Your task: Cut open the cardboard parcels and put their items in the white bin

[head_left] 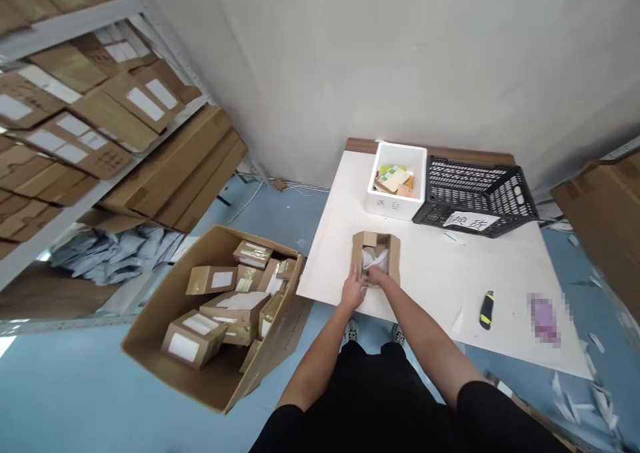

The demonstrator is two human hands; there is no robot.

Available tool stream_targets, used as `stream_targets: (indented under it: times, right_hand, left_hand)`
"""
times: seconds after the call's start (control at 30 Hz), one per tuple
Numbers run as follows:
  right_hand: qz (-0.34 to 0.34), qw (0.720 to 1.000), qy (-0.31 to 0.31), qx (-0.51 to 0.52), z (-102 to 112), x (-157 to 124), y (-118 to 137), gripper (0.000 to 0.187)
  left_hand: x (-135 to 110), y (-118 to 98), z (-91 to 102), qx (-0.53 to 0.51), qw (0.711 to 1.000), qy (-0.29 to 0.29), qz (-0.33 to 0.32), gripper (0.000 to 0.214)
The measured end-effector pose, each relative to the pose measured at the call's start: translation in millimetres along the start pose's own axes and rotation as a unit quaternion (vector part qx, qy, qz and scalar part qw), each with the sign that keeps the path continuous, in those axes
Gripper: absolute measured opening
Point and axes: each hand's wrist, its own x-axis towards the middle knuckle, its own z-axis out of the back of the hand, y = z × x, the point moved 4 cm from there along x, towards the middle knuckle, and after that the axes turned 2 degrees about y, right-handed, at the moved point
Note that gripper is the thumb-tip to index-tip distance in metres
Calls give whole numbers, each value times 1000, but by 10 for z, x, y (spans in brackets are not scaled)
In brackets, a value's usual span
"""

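Head: box (395,258), white table (450,276), blue floor (65,389)

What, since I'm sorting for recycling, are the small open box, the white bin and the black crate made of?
The small open box looks matte brown cardboard, with folded flaps; the white bin, probably foam: thick matte walls; the black crate, moulded plastic: lattice walls, slight sheen.

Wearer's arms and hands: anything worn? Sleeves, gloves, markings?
Left hand and right hand are bare: no gloves, and no watch, rings or markings that I can make out. Forearms are uncovered. Short black sleeves cover only the upper arms.
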Motion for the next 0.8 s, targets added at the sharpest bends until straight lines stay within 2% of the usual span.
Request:
stream_targets:
  times: [0.1, 0.13, 0.2, 0.3, 0.37, 0.47, 0.67, 0.8]
  right_hand:
    - [9, 1000, 25, -11, -170, -117, -42, 22]
    - [12, 1000, 4, -16, -167, -188, -56, 28]
    - [21, 996, -77, -31, -92, -387, -92, 39]
    - [18, 977, -200, -69, 88, -785, -195, 42]
    - [6, 971, -222, -89, 195, -1026, -284, 45]
    - [-6, 967, -234, -98, 394, -1280, -401, 49]
    - [-28, 939, -336, -73, 984, -1659, -594, 18]
    - [-40, 906, -416, -63, 1413, -2087, -856, 11]
  left_hand:
    - [-46, 22, 45, -22, 1000, -16, -3, 22]
    - [-42, 35, 96, -26, 1000, -16, -2, 21]
    - [-14, 45, 227, -29, 999, -17, 0, 21]
    - [53, -43, 415, -21, 999, -32, -20, 21]
    - [94, -183, 487, -6, 998, -43, -42, 23]
    - [133, -484, 514, 25, 995, -57, -74, 29]
    - [206, -1237, 486, 48, 986, -45, -151, 30]
    - [276, -1877, 388, 63, 975, -35, -209, 31]
